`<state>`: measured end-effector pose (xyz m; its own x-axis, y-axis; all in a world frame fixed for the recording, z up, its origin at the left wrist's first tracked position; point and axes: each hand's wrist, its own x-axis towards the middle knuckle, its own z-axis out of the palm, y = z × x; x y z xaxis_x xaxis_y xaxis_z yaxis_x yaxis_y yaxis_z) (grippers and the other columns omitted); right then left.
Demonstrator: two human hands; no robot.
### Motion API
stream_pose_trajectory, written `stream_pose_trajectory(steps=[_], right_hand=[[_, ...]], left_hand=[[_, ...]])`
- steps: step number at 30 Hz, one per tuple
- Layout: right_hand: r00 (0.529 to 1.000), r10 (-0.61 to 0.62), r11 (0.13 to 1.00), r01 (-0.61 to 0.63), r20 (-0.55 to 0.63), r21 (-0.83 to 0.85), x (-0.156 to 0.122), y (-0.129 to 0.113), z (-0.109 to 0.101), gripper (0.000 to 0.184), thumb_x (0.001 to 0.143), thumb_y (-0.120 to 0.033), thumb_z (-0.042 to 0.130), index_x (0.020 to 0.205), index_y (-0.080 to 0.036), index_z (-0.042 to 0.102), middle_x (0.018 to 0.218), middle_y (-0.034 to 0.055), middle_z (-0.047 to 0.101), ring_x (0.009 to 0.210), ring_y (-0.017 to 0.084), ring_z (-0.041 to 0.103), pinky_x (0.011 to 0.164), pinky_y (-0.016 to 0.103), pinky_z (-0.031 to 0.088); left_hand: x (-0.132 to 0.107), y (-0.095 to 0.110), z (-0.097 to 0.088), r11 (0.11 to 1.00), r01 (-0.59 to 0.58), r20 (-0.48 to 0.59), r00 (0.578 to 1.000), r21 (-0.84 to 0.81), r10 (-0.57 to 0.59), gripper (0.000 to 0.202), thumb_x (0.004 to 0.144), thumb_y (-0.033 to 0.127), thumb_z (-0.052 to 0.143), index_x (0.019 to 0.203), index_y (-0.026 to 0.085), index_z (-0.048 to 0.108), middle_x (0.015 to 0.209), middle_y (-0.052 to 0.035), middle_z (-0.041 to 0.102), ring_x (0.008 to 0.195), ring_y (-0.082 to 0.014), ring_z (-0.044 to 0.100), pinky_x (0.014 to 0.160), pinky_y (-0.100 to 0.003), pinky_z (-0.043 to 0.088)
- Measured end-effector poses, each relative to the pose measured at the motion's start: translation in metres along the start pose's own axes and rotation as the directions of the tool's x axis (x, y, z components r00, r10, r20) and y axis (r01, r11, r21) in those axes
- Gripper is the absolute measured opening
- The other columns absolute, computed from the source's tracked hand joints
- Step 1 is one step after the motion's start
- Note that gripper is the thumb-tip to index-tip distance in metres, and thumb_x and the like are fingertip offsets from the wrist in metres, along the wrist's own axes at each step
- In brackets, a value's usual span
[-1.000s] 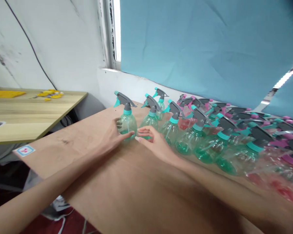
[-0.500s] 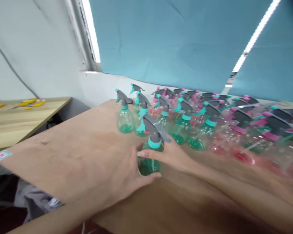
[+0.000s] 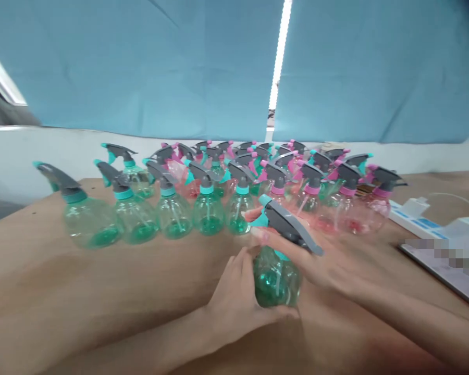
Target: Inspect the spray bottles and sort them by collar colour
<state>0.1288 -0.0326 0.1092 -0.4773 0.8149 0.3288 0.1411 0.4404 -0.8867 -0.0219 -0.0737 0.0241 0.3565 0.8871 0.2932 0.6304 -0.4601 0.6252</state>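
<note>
Between my hands is a green see-through spray bottle (image 3: 275, 281) with a grey and turquoise trigger head. My left hand (image 3: 238, 294) curves round the lower body, its thumb under the near side. At the neck, just below the trigger head, my right hand (image 3: 300, 258) is closed round the same bottle, fingers reaching past the turquoise trigger. The bottle leans slightly. Beyond it stands a row of green spray bottles (image 3: 209, 216) with turquoise collars, continued to the right by pink spray bottles (image 3: 347, 208).
More spray bottles stand in rows behind the front one. To the right lie a white power strip (image 3: 418, 221) with a plug and cable, and a flat dark-edged device (image 3: 449, 271). A white wall and blue sheet (image 3: 180, 78) rise behind the wooden table (image 3: 113, 297).
My view has swung to the right, bringing the power strip and device into sight and losing the side table. Both hands keep hold of the spray bottle, now before the middle of the row.
</note>
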Motion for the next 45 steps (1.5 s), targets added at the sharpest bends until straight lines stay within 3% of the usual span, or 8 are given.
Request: stream_pose_trajectory(steps=[2, 6, 11, 21, 29, 36, 40, 45], right_hand=[[1.0, -0.003, 0.997, 0.001, -0.026, -0.078, -0.003, 0.005, -0.013, 0.008, 0.087, -0.031, 0.059, 0.094, -0.029, 0.059, 0.083, -0.0018, 0.066, 0.078, 0.018, 0.065, 0.067, 0.029, 0.053], [0.993, -0.102, 0.985, 0.092, -0.065, -0.147, -0.005, 0.028, -0.03, 0.008, 0.091, -0.037, 0.055, 0.09, -0.03, 0.06, 0.075, -0.0061, 0.063, 0.069, 0.013, 0.061, 0.064, 0.026, 0.05], [0.985, -0.153, 0.979, 0.139, -0.084, -0.147, 0.0, 0.05, -0.04, 0.013, 0.092, -0.033, 0.056, 0.08, -0.029, 0.055, 0.072, -0.009, 0.059, 0.063, 0.009, 0.054, 0.057, 0.024, 0.043], [0.98, -0.199, 0.973, 0.199, 0.013, -0.118, 0.011, 0.049, -0.05, 0.019, 0.094, -0.024, 0.05, 0.077, -0.026, 0.045, 0.067, -0.0055, 0.043, 0.058, 0.011, 0.04, 0.052, 0.025, 0.032], [0.986, -0.168, 0.967, 0.169, 0.022, -0.189, 0.008, 0.052, -0.054, 0.03, 0.096, -0.028, 0.047, 0.069, -0.022, 0.034, 0.063, -0.0054, 0.032, 0.056, 0.01, 0.03, 0.049, 0.023, 0.029], [0.998, -0.038, 0.99, 0.044, 0.051, -0.133, 0.003, 0.059, -0.059, 0.027, 0.096, -0.035, 0.045, 0.072, -0.022, 0.044, 0.067, -0.0042, 0.038, 0.057, 0.01, 0.039, 0.05, 0.022, 0.036], [0.999, 0.028, 0.995, -0.024, 0.046, -0.094, -0.004, 0.076, -0.065, 0.024, 0.093, -0.028, 0.052, 0.069, -0.022, 0.053, 0.076, -0.0023, 0.054, 0.065, 0.011, 0.051, 0.06, 0.023, 0.047], [0.988, -0.005, 0.999, 0.011, 0.151, -0.04, -0.002, 0.073, -0.064, 0.018, 0.095, -0.026, 0.05, 0.102, -0.028, 0.066, 0.079, -0.0011, 0.064, 0.073, 0.015, 0.062, 0.071, 0.027, 0.052]], left_hand=[[0.01, -0.004, 0.002, 0.999, -0.041, 0.025, 0.999, -0.033, 0.042, 0.105, 0.062, 0.069, 0.076, 0.143, 0.024, 0.027, 0.139, -0.0174, 0.045, 0.124, -0.0429, 0.045, 0.098, -0.061, 0.038], [0.02, -0.016, -0.002, 0.994, -0.106, 0.172, 0.98, 0.04, 0.097, 0.091, 0.073, 0.069, 0.068, 0.142, 0.024, 0.032, 0.132, -0.015, 0.053, 0.117, -0.0386, 0.052, 0.097, -0.057, 0.039], [0.021, -0.027, -0.008, 0.967, -0.174, 0.242, 0.962, 0.186, 0.127, 0.088, 0.076, 0.062, 0.07, 0.144, 0.019, 0.034, 0.142, -0.0147, 0.045, 0.127, -0.0357, 0.044, 0.103, -0.05, 0.038], [0.017, -0.034, -0.015, 0.954, -0.147, 0.301, 0.951, 0.26, 0.064, 0.079, 0.088, 0.057, 0.057, 0.151, 0.023, 0.023, 0.152, -0.0114, 0.033, 0.137, -0.0331, 0.033, 0.109, -0.052, 0.031], [0.019, -0.033, -0.013, 0.933, -0.173, 0.365, 0.93, 0.316, 0.049, 0.066, 0.092, 0.049, 0.054, 0.148, 0.021, 0.032, 0.154, -0.0096, 0.029, 0.141, -0.0309, 0.024, 0.112, -0.052, 0.025], [0.019, -0.032, -0.014, 0.911, -0.2, 0.365, 0.929, 0.361, 0.059, 0.056, 0.097, 0.046, 0.047, 0.144, 0.017, 0.039, 0.153, -0.0088, 0.031, 0.141, -0.0283, 0.025, 0.112, -0.049, 0.027], [0.02, -0.034, -0.012, 0.898, -0.22, 0.369, 0.927, 0.38, 0.071, 0.054, 0.098, 0.042, 0.046, 0.144, 0.015, 0.038, 0.153, -0.009, 0.031, 0.142, -0.0273, 0.024, 0.113, -0.047, 0.025], [0.02, -0.035, -0.011, 0.891, -0.229, 0.377, 0.924, 0.393, 0.071, 0.054, 0.099, 0.041, 0.046, 0.145, 0.015, 0.037, 0.153, -0.0087, 0.03, 0.142, -0.0265, 0.023, 0.113, -0.047, 0.025]])
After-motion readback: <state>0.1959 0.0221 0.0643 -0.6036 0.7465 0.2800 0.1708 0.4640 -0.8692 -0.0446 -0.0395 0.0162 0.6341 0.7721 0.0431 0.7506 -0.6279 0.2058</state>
